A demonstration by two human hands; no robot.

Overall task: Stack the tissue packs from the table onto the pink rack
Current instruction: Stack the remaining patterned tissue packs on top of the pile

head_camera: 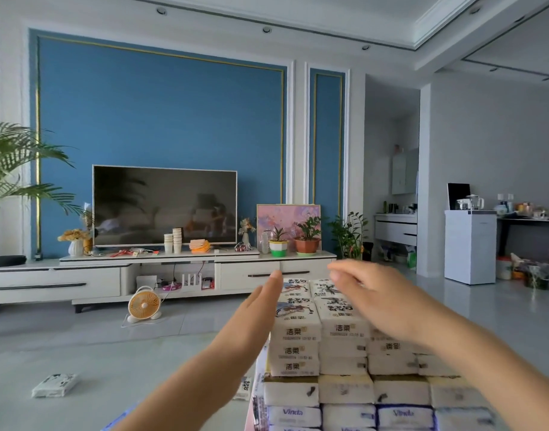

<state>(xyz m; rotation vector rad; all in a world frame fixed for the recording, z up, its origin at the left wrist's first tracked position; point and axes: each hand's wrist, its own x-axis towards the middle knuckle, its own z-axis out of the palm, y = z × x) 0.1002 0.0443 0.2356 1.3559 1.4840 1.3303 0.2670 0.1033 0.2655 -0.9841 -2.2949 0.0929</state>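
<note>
Down in front of the person, from the head view, a big pile of tissue packs (341, 353) fills the low right part of the room. The packs lie flat in neat rows. The white ones with black writing are on top, and the ones with blue writing are lower down. What the pile stands on is hidden by the packs.

The left hand (260, 303) is just beside the left side of the top packs. Its fingers are straight and pressed together, and it holds nothing. I cannot tell if it touches the packs.

The right hand (382, 300) is over the top of the pile, on the right side. Its fingers are straight and close together, pointing left, with the palm down. It holds nothing too. The top left pack (295, 318) lies between the two hands.

One lone pack (54, 384) lies on the grey floor (111, 353), far to the left and well apart from both hands. Another small pack (244, 388) lies just beside the bottom of the pile, under the left arm.

Farther back, an orange fan (144, 304) sits on the floor. Behind it, a dark TV (164, 205) stands on a long white cabinet (80, 275) against a blue wall (158, 104).
</note>
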